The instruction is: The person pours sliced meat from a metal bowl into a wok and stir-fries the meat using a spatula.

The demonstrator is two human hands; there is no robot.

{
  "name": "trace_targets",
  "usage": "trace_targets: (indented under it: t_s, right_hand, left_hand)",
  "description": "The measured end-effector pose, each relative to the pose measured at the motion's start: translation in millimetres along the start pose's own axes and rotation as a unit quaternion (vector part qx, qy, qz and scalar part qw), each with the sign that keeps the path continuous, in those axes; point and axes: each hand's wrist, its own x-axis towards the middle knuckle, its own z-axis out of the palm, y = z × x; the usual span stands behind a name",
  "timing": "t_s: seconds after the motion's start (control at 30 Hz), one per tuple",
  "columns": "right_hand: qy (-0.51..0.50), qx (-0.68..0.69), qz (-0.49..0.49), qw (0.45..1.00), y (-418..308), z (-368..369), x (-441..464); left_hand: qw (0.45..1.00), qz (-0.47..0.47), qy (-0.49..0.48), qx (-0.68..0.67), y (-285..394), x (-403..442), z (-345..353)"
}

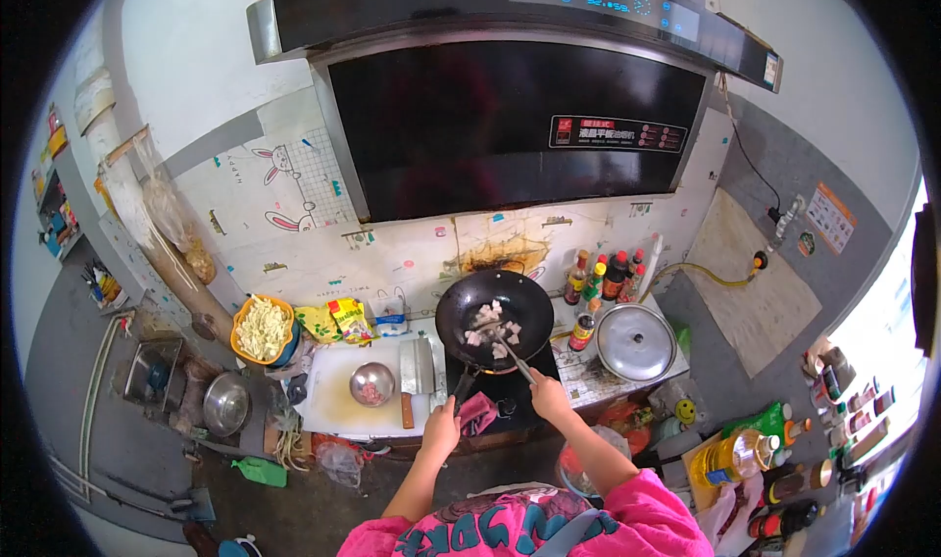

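A black wok (451, 307) sits on the stove (505, 410), with pale chunks of meat (487, 314) gathered in its bottom. My left hand (443, 428) is closed around the wok handle (465, 385). A pink cloth (477, 414) hangs beside that hand. In my right hand (550, 398) is a metal spatula (521, 363), its blade down among the meat inside the wok. Left of the wok, a white cutting board (333, 400) bears a metal bowl (372, 384) with a little pinkish food in it. A cleaver (417, 366) lies on the board's right side.
Several sauce bottles (615, 275) and a lidded pot (635, 341) stand right of the stove. On the left are a yellow basket of pale cut vegetables (263, 329) and seasoning packets (348, 320). A range hood (510, 130) hangs overhead. An oil bottle (733, 459) stands at lower right.
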Motion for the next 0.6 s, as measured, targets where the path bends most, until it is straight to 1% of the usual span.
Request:
trace_targets:
  t_s: [0.1, 0.23, 0.27, 0.4, 0.5, 0.53, 0.6]
  right_hand:
    - [-0.016, -0.015, 0.005, 1.0, -8.1, -24.2, -10.0]
    - [0.007, -0.005, -0.042, 0.999, -3.5, -40.9, -7.4]
    - [-0.01, -0.011, -0.02, 1.0, -7.5, -45.5, -2.8]
    - [0.041, -0.01, 0.007, 0.999, 11.2, -6.9, 25.8]
    - [0.048, -0.021, 0.023, 0.998, 16.0, 11.7, 31.6]
    - [0.023, -0.032, 0.032, 0.999, 18.0, 13.2, 31.3]
    - [0.003, -0.051, 0.036, 0.998, 23.4, 14.8, 28.9]
  left_hand:
    - [1.0, 0.0, -0.002, 0.0, 4.2, -0.6, -5.4]
    - [1.0, 0.002, -0.007, 0.004, 5.5, -1.8, -5.9]
    - [1.0, 0.003, -0.006, 0.007, 6.9, -2.8, -6.9]
    - [1.0, -0.006, -0.015, 0.021, 10.0, -4.4, -8.4]
    - [1.0, -0.007, -0.015, 0.018, 8.9, -3.6, -6.6]
    - [1.0, -0.004, -0.011, 0.015, 8.7, -4.4, -7.0]
    - [1.0, 0.004, -0.003, 0.008, 9.1, -5.1, -8.1]
